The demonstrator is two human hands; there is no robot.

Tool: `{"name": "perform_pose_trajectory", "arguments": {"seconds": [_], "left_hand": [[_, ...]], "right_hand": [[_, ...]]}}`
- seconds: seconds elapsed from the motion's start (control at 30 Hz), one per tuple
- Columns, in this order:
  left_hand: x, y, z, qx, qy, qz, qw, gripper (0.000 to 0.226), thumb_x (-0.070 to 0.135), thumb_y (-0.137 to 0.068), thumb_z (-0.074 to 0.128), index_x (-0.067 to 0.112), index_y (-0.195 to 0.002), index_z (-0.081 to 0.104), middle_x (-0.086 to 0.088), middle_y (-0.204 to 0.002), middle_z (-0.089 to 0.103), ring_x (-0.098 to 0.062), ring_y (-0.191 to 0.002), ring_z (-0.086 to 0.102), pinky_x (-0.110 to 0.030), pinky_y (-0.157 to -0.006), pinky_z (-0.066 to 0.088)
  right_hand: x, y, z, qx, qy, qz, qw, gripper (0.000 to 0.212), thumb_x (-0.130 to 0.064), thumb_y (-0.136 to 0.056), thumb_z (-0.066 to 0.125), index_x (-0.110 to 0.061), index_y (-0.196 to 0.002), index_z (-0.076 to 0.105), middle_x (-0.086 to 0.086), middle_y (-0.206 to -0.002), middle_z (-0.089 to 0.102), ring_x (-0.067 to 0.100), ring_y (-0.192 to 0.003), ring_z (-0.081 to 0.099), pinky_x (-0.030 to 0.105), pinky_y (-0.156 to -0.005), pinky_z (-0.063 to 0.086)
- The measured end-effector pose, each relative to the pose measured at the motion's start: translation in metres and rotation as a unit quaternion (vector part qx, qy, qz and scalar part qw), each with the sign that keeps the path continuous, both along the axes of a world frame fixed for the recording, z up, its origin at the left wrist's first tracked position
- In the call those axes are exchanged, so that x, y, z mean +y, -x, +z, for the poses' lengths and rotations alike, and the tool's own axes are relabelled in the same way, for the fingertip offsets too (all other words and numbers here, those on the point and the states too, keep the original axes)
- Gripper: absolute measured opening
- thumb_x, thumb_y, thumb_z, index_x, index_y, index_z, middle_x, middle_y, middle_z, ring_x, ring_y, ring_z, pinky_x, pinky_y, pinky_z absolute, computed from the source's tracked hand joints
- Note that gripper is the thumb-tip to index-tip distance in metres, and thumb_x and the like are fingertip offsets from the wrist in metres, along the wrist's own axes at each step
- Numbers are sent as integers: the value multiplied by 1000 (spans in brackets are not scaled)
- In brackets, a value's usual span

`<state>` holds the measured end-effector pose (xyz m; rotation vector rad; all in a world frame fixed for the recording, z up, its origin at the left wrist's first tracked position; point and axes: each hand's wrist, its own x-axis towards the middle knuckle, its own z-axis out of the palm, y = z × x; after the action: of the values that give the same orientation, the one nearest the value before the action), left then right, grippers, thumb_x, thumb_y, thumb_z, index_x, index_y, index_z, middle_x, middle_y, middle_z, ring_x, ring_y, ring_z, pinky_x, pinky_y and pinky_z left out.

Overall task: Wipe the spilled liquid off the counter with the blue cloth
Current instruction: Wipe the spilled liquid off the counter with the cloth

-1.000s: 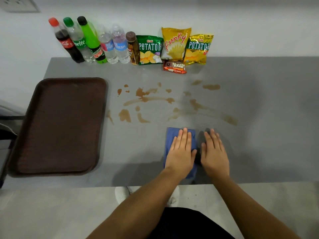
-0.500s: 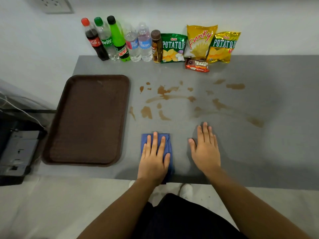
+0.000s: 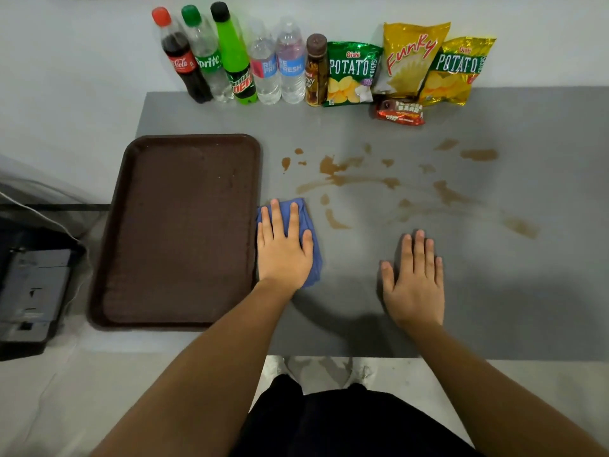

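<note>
A folded blue cloth (image 3: 311, 232) lies flat on the grey counter (image 3: 527, 291), right beside the tray's right edge. My left hand (image 3: 283, 249) presses down on it with fingers spread, covering most of it. Brown spilled liquid (image 3: 339, 173) is scattered in blotches and streaks across the counter's middle, from just beyond the cloth out to the far right (image 3: 520, 227). My right hand (image 3: 413, 275) rests flat on bare counter with fingers apart, holding nothing, to the right of the cloth and nearer than the spill.
A dark brown tray (image 3: 184, 225) lies at the left. Along the back wall stand several drink bottles (image 3: 237, 61) and snack bags (image 3: 408, 61), with a small red packet (image 3: 400, 113) in front. A black device (image 3: 29, 291) sits off the counter's left end.
My left hand has slid the blue cloth leftward and away from me, up to the tray's edge; the brown blotches nearest the tray are gone. The right hand stayed flat on the counter.
</note>
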<state>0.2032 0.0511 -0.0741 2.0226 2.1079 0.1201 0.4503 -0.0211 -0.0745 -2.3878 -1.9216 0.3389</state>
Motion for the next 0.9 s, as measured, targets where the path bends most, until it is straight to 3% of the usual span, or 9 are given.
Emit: {"name": "perform_pose_trajectory", "arguments": {"seconds": [0.17, 0.27, 0.5, 0.63, 0.9], "left_hand": [[31, -13, -2, 2, 12, -49, 999, 66, 48, -108, 16, 21, -166, -1, -15, -173, -7, -34, -159, -7, -48, -129, 0], [34, -27, -2, -7, 14, -103, 995, 66, 49, -107, 13, 22, -165, 0, -14, -173, -6, -34, -159, -7, -47, -129, -1], [-6, -27, -4, -28, -6, -185, 982, 64, 51, -108, 21, 27, -166, 6, -10, -173, -1, -31, -160, -5, -47, -130, 4], [-34, -2, -8, -66, -35, -141, 987, 64, 48, -107, 36, 28, -165, 18, -9, -173, 9, -30, -160, 3, -46, -129, 9], [12, 8, -8, -22, -61, -63, 996, 65, 47, -105, 37, 23, -164, 24, -15, -172, 15, -37, -158, 14, -50, -127, 18]], "right_hand": [[0, -1, -8, -3, -10, -7, 1000, 71, -60, -105, 14, -25, -164, -4, 0, -173, -7, 19, -159, -10, 44, -129, 4], [1, -2, -12, -5, -32, -14, 999, 72, -60, -104, 19, -24, -165, 2, 0, -174, -1, 19, -159, -5, 43, -129, 6], [-1, -2, -13, -6, -28, -14, 999, 72, -60, -104, 19, -24, -165, 4, 2, -174, 1, 20, -160, -3, 45, -129, 7], [0, -1, -9, 0, -12, -16, 1000, 73, -59, -103, 19, -23, -165, 4, 2, -173, -1, 20, -160, -4, 46, -129, 8], [1, 1, -8, -2, -15, -17, 1000, 73, -60, -104, 18, -25, -165, 0, 1, -173, -3, 20, -159, -7, 46, -129, 8]]}}
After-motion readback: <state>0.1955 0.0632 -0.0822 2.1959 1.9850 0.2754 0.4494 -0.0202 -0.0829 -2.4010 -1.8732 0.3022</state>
